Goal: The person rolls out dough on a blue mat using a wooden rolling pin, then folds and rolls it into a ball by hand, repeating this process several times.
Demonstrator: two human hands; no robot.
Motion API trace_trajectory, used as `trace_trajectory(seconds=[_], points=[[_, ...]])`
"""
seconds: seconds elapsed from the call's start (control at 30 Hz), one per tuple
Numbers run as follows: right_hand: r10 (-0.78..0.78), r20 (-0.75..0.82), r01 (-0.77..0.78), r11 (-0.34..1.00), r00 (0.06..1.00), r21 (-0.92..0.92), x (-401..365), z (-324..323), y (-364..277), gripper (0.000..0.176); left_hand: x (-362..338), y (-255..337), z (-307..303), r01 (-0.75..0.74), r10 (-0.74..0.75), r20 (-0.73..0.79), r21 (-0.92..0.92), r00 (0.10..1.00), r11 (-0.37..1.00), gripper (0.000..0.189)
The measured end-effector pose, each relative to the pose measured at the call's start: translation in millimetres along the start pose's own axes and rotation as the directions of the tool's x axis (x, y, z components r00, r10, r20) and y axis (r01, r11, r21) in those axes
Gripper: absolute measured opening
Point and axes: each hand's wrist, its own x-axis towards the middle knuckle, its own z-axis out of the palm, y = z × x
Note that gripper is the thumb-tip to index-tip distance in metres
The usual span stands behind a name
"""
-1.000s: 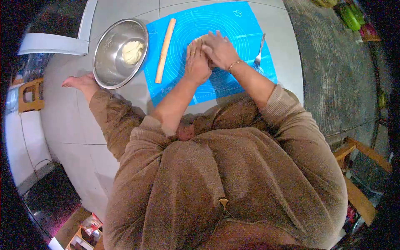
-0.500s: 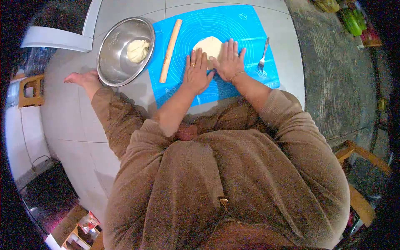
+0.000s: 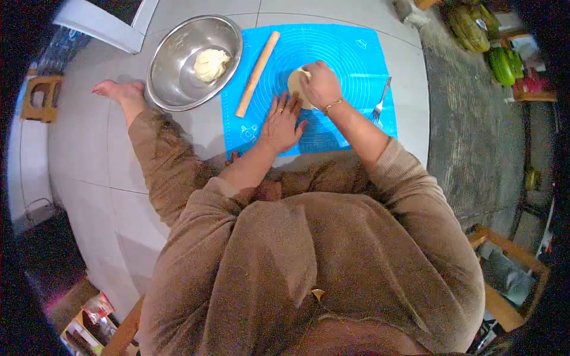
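A flat round of pale dough [image 3: 295, 83] lies on the blue mat [image 3: 356, 77], which is printed with white circles. My right hand [image 3: 323, 86] is closed over its right side, fingers curled on the dough's upper edge; the fingertips are partly hidden. My left hand [image 3: 281, 127] is laid flat with fingers stretched, its fingertips at the dough's lower left edge. A wooden rolling pin [image 3: 257, 74] rests slantwise to the left of the dough. Near the mat's right edge lies a fork [image 3: 381, 104].
A steel bowl [image 3: 178, 83] holding a lump of dough [image 3: 211, 64] stands on the tiled floor [image 3: 89, 148] at the left of the mat. My bare foot [image 3: 119, 93] is beside the bowl. Green vegetables [image 3: 502, 65] lie at the far right, past a dark rough strip [image 3: 469, 118].
My right hand has gone from flat on the dough to curled at its edge. My left hand stays flat, shifted slightly down. The view has tilted a little.
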Motion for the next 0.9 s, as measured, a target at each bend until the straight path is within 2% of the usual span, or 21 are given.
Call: trace_trajectory(seconds=[0.07,0.1,0.2,0.3,0.4,0.47,0.5,0.6,0.7,0.8,0.9], points=[[-0.013,-0.046,0.014,1.000,0.999,0.023,12,20,-24,0.021,-1,-2,6,0.012,-0.023,0.127,0.089,0.992,0.996,0.064],[-0.003,-0.010,0.004,0.998,1.000,0.060,19,26,-38,0.019,-2,-4,4,0.016,-0.023,0.131,0.054,0.991,0.998,0.063],[-0.313,-0.101,0.297,0.943,0.944,-0.152,38,57,-59,0.021,-2,-9,5,0.009,-0.005,0.117,-0.032,0.993,0.999,0.061],[-0.529,-0.208,0.447,0.829,0.823,-0.336,48,88,-58,0.022,1,-14,20,-0.036,0.038,0.036,-0.067,0.999,0.997,0.060],[-0.475,0.185,0.510,0.804,0.860,-0.307,64,82,-60,0.023,0,-14,17,-0.062,0.056,-0.059,-0.109,0.997,0.992,0.060],[-0.504,0.265,0.567,0.761,0.822,-0.314,72,73,-57,0.022,-2,-12,20,-0.063,0.044,-0.129,-0.146,0.991,0.987,0.061],[-0.515,0.299,0.593,0.740,0.803,-0.317,75,66,-56,0.022,-3,-11,18,-0.060,0.044,-0.115,-0.135,0.992,0.989,0.061],[-0.500,0.270,0.564,0.779,0.823,-0.274,67,26,-54,0.020,-2,-12,11,-0.038,0.026,-0.099,-0.115,0.995,0.993,0.062],[-0.376,0.173,0.414,0.841,0.910,-0.348,33,-20,-38,0.020,-2,-7,8,0.031,-0.052,-0.129,-0.159,0.990,0.987,0.062],[-0.097,0.086,0.111,0.978,0.992,-0.177,-12,-47,-9,0.021,-6,-2,-4,0.077,-0.122,-0.186,-0.233,0.975,0.969,0.060],[0.088,0.013,-0.086,0.992,0.996,-0.094,-53,-45,25,0.022,-11,-5,3,0.056,-0.142,-0.275,-0.299,0.951,0.953,0.057]])
